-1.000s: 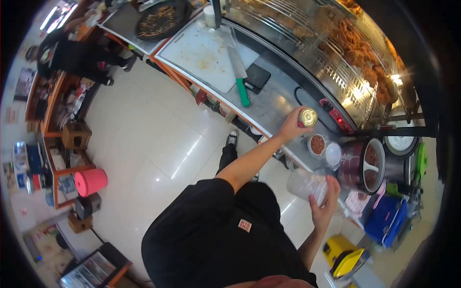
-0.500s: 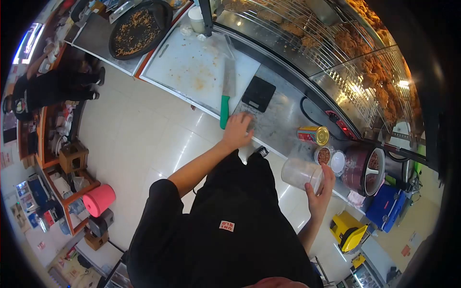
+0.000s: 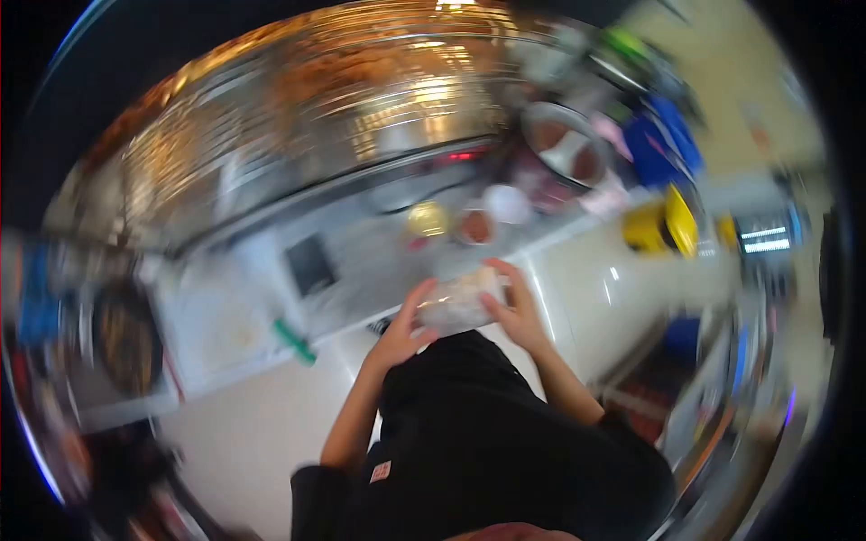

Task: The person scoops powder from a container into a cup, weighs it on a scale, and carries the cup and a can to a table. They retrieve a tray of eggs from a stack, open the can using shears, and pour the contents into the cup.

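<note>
A clear plastic container [image 3: 453,303] is held sideways between my two hands, just past the counter's front edge. My left hand [image 3: 402,330] has its fingers against the left end. Wrapped round the right end is my right hand [image 3: 514,310]. Beyond them on the counter stand a can with a golden lid [image 3: 428,219], a small tub of reddish-brown bits [image 3: 474,227] and a white lid [image 3: 507,206]. The frame is smeared by motion, so the container's contents cannot be made out.
A green-handled knife [image 3: 294,342] lies on the white cutting board [image 3: 212,316], near a black scale [image 3: 311,264]. A large pot [image 3: 603,160] stands at the counter's right. Behind runs the lit food display [image 3: 361,90]. A yellow bin [image 3: 663,225] is at right.
The view has swung to the right. My left hand has left the counter beside the knife and taken hold of the container, which my right hand has brought in front of my body.
</note>
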Action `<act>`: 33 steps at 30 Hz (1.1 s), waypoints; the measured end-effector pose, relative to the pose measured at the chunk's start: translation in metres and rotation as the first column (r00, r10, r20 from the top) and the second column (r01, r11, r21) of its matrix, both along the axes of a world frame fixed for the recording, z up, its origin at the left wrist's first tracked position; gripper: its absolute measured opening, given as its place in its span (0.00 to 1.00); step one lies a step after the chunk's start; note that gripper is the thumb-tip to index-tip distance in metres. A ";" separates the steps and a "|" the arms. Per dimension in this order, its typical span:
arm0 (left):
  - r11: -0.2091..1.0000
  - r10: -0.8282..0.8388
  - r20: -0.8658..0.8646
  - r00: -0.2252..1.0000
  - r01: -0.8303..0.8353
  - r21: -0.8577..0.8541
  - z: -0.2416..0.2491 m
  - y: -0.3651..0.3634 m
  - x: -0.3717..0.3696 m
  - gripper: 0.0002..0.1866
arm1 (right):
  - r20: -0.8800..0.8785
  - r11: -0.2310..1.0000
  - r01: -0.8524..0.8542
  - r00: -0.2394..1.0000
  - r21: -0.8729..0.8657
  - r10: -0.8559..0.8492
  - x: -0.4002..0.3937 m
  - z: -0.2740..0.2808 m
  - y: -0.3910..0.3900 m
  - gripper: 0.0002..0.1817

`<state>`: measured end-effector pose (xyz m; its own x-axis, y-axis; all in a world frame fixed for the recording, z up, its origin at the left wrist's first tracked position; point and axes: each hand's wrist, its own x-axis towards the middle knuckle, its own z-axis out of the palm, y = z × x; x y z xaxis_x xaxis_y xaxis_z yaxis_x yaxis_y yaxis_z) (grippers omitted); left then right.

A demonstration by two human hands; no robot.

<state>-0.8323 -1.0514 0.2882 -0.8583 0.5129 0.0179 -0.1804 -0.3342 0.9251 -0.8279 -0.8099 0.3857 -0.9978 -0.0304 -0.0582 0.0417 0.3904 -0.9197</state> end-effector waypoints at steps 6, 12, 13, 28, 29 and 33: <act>0.995 0.061 0.019 0.998 -0.063 0.074 -0.007 0.141 0.022 0.47 | -0.196 0.888 0.442 0.889 0.126 -0.415 0.057 0.019 0.068 0.22; 0.801 -0.592 0.686 0.423 0.408 0.439 0.029 0.342 0.046 0.36 | -0.513 0.821 0.455 0.824 0.345 -0.242 0.136 0.053 0.253 0.28; 0.746 -0.641 0.708 0.295 0.455 0.486 0.034 0.378 0.053 0.36 | -0.549 0.825 0.394 0.826 0.406 -0.124 0.149 0.058 0.289 0.30; 0.308 -0.782 0.604 -0.155 0.746 0.591 0.021 0.797 0.115 0.40 | -0.154 0.278 0.670 0.240 -0.688 -0.958 0.347 0.046 0.649 0.39; 0.312 -0.768 0.621 -0.159 0.754 0.578 0.019 0.824 0.120 0.41 | -0.062 0.192 0.611 0.227 -0.768 -0.972 0.344 0.025 0.670 0.39; 0.211 -0.804 0.539 -0.250 0.728 0.653 0.027 0.947 0.122 0.44 | 0.078 0.039 0.477 0.223 -0.878 -0.972 0.325 -0.028 0.773 0.36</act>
